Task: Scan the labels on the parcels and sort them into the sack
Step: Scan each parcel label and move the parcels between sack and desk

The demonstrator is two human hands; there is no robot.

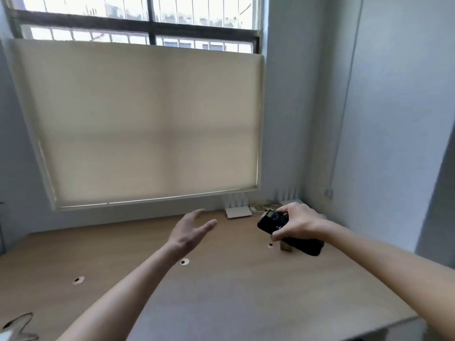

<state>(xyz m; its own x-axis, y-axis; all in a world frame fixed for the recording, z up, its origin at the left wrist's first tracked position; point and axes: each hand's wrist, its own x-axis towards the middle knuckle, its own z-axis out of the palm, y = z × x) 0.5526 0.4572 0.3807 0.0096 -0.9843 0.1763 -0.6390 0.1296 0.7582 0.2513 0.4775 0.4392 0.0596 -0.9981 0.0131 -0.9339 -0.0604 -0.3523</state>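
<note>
My right hand [296, 223] grips a black handheld scanner [273, 221] at the far right of the wooden table [221, 291], its small screen facing up and to the left. The scanner's lower end [307, 246] sticks out beneath my wrist, above a small tan block [285, 247] on the table. My left hand [190, 230] hovers above the middle of the table, fingers straight and spread, holding nothing. No parcel and no sack are in view.
A white router [238, 212] with antennas and a tangle of cables [266, 207] sit at the back by the wall. The tabletop has a few small round holes [184, 262]. A blind-covered window [147, 124] fills the wall ahead. The table's right edge runs near the wall.
</note>
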